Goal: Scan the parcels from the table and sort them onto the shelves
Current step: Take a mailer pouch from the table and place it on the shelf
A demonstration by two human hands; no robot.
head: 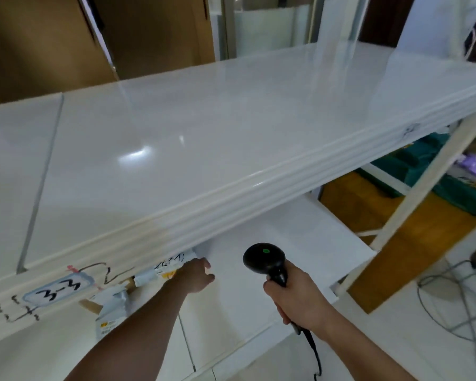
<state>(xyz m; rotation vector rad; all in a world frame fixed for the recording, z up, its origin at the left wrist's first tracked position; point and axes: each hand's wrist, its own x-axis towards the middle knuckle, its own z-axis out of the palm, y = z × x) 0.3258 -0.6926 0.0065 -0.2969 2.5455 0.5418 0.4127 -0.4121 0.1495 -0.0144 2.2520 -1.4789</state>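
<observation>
Parcel (173, 266) under outstretched left hand (197, 274); scanner (267, 261) upright in right hand (297, 299)

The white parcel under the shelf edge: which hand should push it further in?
Probably the left hand: it already reaches the white parcel on the lower shelf. The right hand grips the scanner.

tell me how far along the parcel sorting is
Done: at least one white parcel lies on the lower shelf under the 3-3 label. In hand: the left hand reaches to another parcel there; the right hand grips the scanner. Left: unclear, the table is out of view.
</observation>
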